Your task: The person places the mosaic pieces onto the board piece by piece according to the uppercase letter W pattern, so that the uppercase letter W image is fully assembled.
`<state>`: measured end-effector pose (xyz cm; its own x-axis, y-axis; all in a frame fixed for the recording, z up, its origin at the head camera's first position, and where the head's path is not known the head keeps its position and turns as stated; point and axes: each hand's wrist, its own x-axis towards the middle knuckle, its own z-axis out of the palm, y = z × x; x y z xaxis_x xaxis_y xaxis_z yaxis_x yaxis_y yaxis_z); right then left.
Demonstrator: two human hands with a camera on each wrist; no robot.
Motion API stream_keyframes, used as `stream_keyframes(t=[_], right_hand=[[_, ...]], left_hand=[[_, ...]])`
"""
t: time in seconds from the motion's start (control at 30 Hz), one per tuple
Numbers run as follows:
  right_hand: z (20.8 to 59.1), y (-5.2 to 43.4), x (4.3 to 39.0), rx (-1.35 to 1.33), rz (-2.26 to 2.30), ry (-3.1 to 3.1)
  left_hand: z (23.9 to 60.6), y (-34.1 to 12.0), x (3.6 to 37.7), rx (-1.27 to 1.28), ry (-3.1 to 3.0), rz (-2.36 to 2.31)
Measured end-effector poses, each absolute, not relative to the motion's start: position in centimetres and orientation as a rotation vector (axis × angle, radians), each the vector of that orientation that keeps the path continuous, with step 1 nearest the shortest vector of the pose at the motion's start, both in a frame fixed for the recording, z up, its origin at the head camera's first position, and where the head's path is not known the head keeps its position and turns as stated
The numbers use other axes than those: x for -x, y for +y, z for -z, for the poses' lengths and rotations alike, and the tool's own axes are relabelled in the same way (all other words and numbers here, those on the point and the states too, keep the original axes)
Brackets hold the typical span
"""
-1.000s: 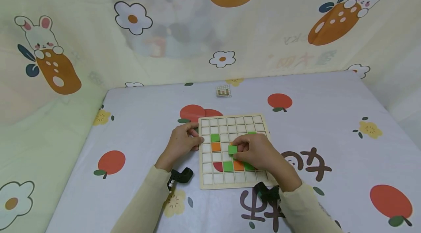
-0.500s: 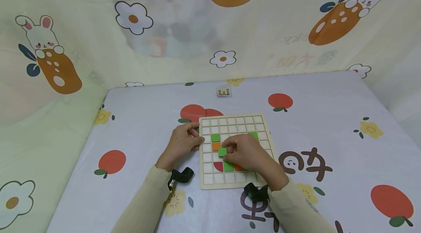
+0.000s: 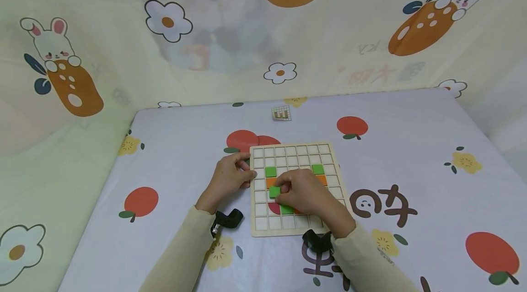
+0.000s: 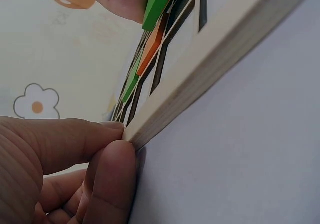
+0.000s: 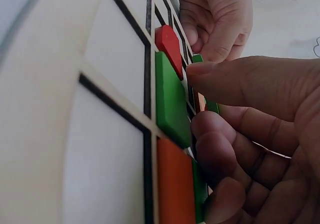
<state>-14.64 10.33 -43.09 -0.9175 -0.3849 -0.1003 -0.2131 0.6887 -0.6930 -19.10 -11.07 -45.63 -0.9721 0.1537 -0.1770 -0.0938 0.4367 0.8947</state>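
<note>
A wooden grid board point(image 3: 260, 224) with white cells lies on the table. My right hand point(image 3: 306, 193) pinches a green square tile point(image 3: 274, 192) by its right side, over the cell below an orange tile point(image 3: 270, 182). The tile looks tilted in the left wrist view. My left hand point(image 3: 228, 177) holds the board's left edge with thumb and index finger. A green tile point(image 3: 270, 171) sits above the orange one. Lower down lie a red rounded piece point(image 5: 170, 44), a green tile point(image 5: 172, 99) and an orange tile point(image 5: 175, 179), partly hidden by my right hand in the head view.
Another green tile point(image 3: 318, 169) and an orange tile point(image 3: 322, 180) lie at the board's right side. Beyond the board is a small card point(image 3: 282, 113) with a grid pattern. A printed cloth point(image 3: 403, 145) covers the table, and a printed curtain point(image 3: 329, 45) hangs behind.
My right hand has moved left across the board with the green tile, from the middle columns to the second column, uncovering the right-hand tiles. The left hand stays at the board's edge.
</note>
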Motion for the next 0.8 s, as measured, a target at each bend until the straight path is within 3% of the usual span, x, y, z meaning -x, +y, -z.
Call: stream_keyframes(t=[0.8], right_hand=[[43.25,9.62,14.37,0.371,1.047,2.647]], left_hand=[[45.65,-11.08,19.11,-0.042,2.448,-1.555]])
